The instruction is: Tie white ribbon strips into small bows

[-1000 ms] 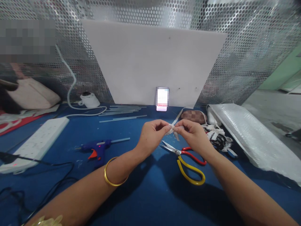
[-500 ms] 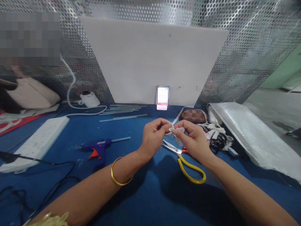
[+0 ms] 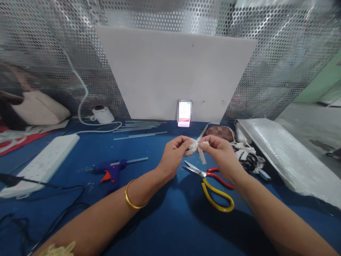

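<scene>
Blue tabletop [image 3: 165, 227], both hands pinching a white ribbon piece [image 3: 195, 146].
My left hand [image 3: 174, 156] and right hand [image 3: 220, 156] grip it above the scissors [image 3: 210, 181], lifted slightly since a moment ago, its ends now pulled apart.

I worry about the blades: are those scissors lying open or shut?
Open: the scissors lie on the blue table, blades parted, handles spread.
</scene>
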Demonstrator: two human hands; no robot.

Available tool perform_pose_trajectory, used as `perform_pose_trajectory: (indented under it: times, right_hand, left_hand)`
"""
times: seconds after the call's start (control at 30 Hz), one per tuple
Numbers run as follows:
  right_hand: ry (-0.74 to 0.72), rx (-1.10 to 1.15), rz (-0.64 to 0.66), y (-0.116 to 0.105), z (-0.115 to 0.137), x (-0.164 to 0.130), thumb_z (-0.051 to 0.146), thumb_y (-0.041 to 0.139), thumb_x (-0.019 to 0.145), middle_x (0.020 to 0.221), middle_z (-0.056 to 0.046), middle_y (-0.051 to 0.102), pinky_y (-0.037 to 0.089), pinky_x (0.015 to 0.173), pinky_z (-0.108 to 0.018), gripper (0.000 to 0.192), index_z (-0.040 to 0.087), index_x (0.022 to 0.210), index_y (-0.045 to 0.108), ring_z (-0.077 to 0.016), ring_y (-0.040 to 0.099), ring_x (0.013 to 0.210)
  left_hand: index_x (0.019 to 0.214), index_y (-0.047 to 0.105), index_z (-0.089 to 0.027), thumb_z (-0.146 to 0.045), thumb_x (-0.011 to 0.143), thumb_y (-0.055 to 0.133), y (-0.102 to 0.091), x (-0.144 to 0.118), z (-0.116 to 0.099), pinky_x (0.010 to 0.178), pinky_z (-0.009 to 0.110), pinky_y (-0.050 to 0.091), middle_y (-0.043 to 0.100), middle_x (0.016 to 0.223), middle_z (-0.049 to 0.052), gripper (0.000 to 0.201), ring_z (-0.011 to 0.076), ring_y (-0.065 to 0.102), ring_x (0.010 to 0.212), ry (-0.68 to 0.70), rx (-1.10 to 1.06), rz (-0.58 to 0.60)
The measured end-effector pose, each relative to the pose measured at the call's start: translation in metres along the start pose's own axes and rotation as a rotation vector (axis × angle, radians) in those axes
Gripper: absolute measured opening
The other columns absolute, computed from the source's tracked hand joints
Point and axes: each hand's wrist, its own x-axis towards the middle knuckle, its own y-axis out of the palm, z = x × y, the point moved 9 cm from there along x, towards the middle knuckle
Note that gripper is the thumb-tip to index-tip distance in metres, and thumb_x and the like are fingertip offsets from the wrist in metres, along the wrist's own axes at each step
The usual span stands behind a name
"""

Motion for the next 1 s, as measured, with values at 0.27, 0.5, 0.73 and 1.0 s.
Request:
perform_pose_trajectory:
  times: [0.27, 0.5, 0.73, 1.0]
  right_hand:
    - [-0.084, -0.183, -0.029, -0.001, 0.011, -0.002, 0.03, 0.06, 0.075, 0.061, 0.002, 0.055, 0.035, 0.049, -0.023, 0.013, 0.017, 0.077, 0.061, -0.0107, 0.046, 0.053]
    - [-0.019, -0.176, 0.005, 0.003, 0.004, -0.002, 0.032, 0.057, 0.076, 0.061, 0.001, 0.057, 0.035, 0.051, -0.024, 0.016, 0.017, 0.072, 0.059, -0.0112, 0.046, 0.054]
    - [-0.071, -0.135, 0.027, 0.004, 0.008, -0.004, 0.03, 0.061, 0.074, 0.057, 0.004, 0.05, 0.03, 0.047, -0.023, 0.014, 0.017, 0.069, 0.058, -0.0095, 0.04, 0.051]
    - [-0.165, 0.025, 0.108, 0.013, 0.014, -0.012, 0.031, 0.062, 0.077, 0.061, 0.002, 0.052, 0.035, 0.052, -0.024, 0.016, 0.017, 0.072, 0.056, -0.0114, 0.047, 0.055]
  left_hand:
    - [0.076, 0.065, -0.013, -0.041, 0.068, 0.07, 0.003, -0.006, 0.005, 0.058, 0.022, 0.039, 0.061, 0.069, 0.002, 0.029, 0.0096, 0.05, 0.061, -0.086, 0.058, 0.039]
    - [0.073, 0.064, -0.013, -0.04, 0.07, 0.066, 0.003, -0.007, 0.0, 0.059, 0.023, 0.038, 0.059, 0.065, 0.001, 0.027, 0.0102, 0.049, 0.06, -0.016, 0.131, 0.022]
    - [0.063, 0.055, -0.015, -0.034, 0.069, 0.069, 0.009, -0.008, -0.001, 0.053, 0.02, 0.034, 0.053, 0.057, -0.004, 0.024, 0.0069, 0.044, 0.053, -0.051, 0.035, 0.074]
    - [0.063, 0.055, -0.014, -0.02, 0.066, 0.072, 0.034, -0.024, 0.024, 0.049, 0.017, 0.038, 0.054, 0.056, -0.002, 0.019, 0.0054, 0.048, 0.048, -0.469, -0.468, 0.239]
